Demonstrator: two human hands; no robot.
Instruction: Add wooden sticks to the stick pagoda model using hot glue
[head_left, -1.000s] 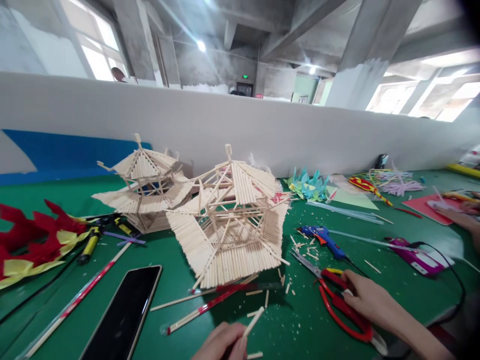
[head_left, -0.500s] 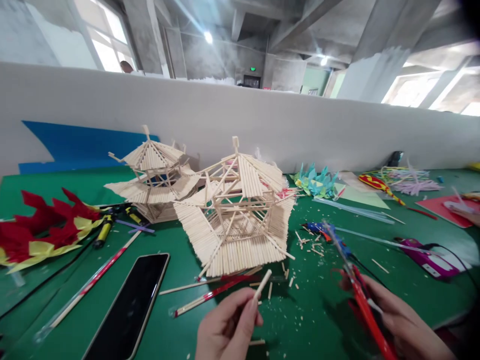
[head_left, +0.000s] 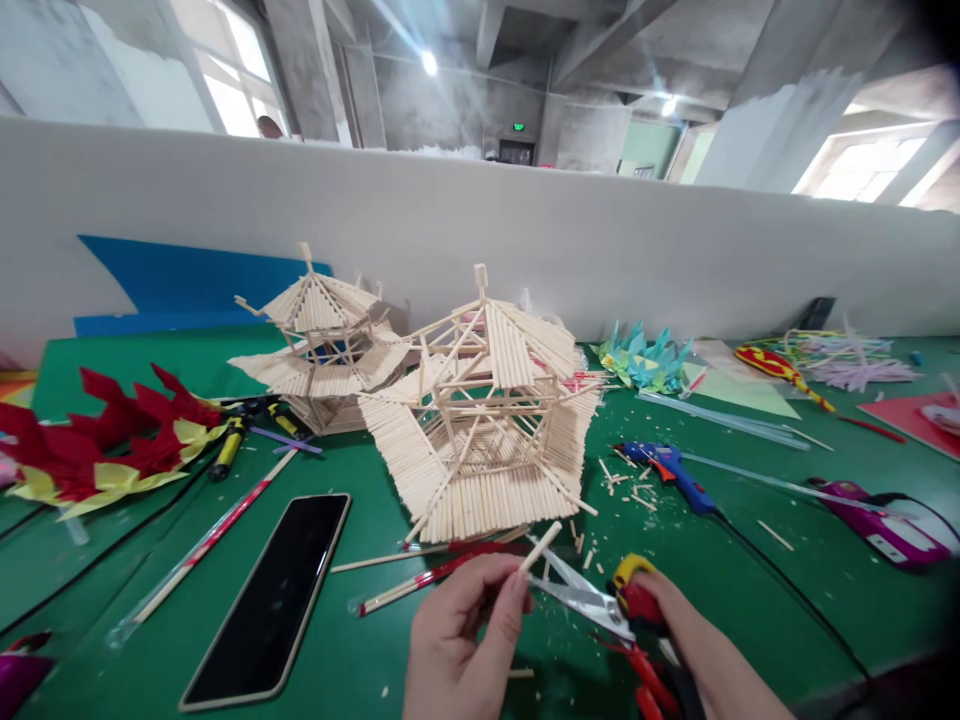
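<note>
My left hand (head_left: 457, 640) pinches a short pale wooden stick (head_left: 541, 546) that points up and to the right. My right hand (head_left: 694, 650) grips red-handled scissors (head_left: 600, 605); their open silver blades reach left to the stick. Just beyond stands a pagoda model of wooden sticks (head_left: 484, 415), with a second, smaller stick pagoda (head_left: 322, 340) behind it to the left.
A black phone (head_left: 274, 595) lies on the green mat (head_left: 360, 660) at the left, beside wrapped chopsticks (head_left: 202, 548). Red and yellow felt (head_left: 97, 440) is far left. A blue glue gun (head_left: 667, 468) and a purple glue gun (head_left: 881, 520) lie right. A white partition (head_left: 675, 250) backs the table.
My right hand lifted the scissors off the mat and swung them left to the stick. My left hand raised the stick higher. The view shifted so everything sits further right.
</note>
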